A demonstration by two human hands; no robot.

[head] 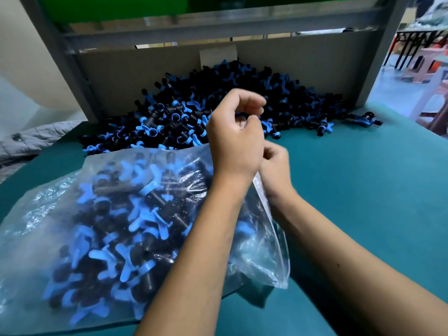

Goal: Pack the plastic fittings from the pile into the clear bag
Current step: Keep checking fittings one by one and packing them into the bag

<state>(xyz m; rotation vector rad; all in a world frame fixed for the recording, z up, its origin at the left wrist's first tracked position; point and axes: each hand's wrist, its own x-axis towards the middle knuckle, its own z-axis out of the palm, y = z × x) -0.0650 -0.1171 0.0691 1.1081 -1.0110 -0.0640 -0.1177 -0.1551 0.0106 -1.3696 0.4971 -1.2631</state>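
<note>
Spreading across teal table point(363, 190) — pile point(218, 98) (cardboard-backed) beside bag point(72, 214).

Bag point(101, 214) near-left on the table point(363, 190), packed with fittings inside. Pile point(218, 112) far-centre, heaped against a board point(150, 69) behind it. Stray fitting point(366, 118) to the pile's right. Both hands point(235, 139) at the bag's right edge, between bag and pile.

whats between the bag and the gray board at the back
The pile of black and blue fittings, heaped against the board and reaching the bag, in the head view.
</note>
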